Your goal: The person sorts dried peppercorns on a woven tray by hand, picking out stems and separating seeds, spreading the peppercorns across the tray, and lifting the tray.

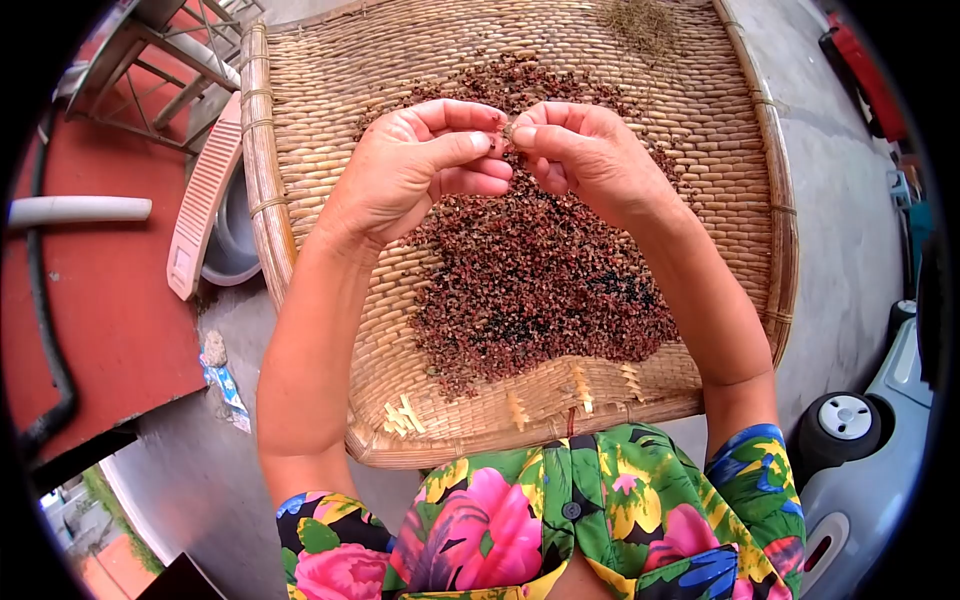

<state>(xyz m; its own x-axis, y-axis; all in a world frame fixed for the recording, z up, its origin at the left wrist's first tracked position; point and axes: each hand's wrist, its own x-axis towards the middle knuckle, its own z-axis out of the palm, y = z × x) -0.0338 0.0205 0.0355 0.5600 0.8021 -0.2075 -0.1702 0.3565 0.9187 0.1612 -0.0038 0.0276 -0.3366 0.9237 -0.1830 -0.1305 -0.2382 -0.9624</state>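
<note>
My left hand (420, 165) and my right hand (590, 150) meet above a woven tray (320, 90), fingertips almost touching. Thumb and fingers of the right are pinched on a small brownish peppercorn sprig (508, 131), partly hidden. The left hand's fingers are curled with the thumb close to them; small dark specks show at the fingertips, and what they hold is too small to make out. Below both hands spreads a heap of reddish husks and black seeds (545, 280) that look like Sichuan peppercorns.
Greenish-brown stalks (640, 25) lie at the tray's far right. Pale woven strips (403, 416) show near its front edge. To the left are a pink ridged board (205, 205), a grey basin (235, 235) and a white pipe (80, 210). A wheeled grey-blue object (845, 420) stands right.
</note>
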